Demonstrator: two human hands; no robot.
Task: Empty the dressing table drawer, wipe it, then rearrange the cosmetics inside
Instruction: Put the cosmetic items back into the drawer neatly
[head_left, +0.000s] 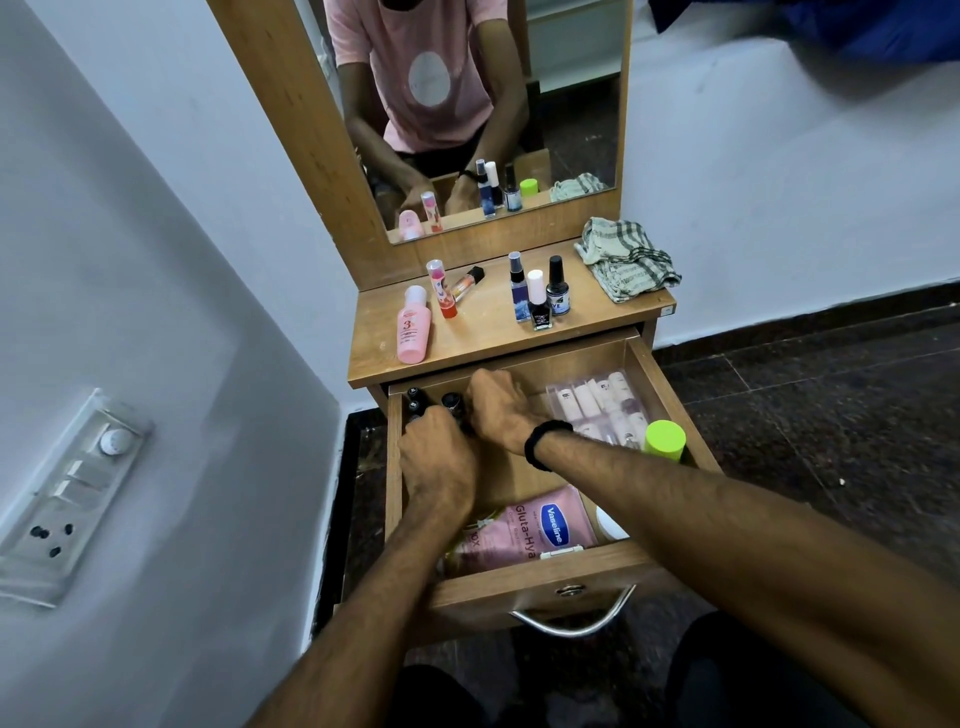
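Note:
The wooden drawer (524, 579) of the dressing table is pulled open. Both my hands reach into its back left corner, where several small dark bottles (415, 402) stand. My left hand (439, 462) is curled around one of them. My right hand (496, 408), with a black band at the wrist, is closed over another dark bottle (453, 404). Inside the drawer lie a pink Vaseline tube (524, 530), a clear box of white tubes (597, 405), a green-capped container (665, 440) and a white lid (610, 522).
On the tabletop (483, 338) stand a pink bottle (413, 327), two red-and-clear tubes (441, 288), a spray bottle and two nail polish bottles (540, 296). A checked cloth (623, 257) lies at the back right. A wall with a switch panel (67, 499) is close on the left.

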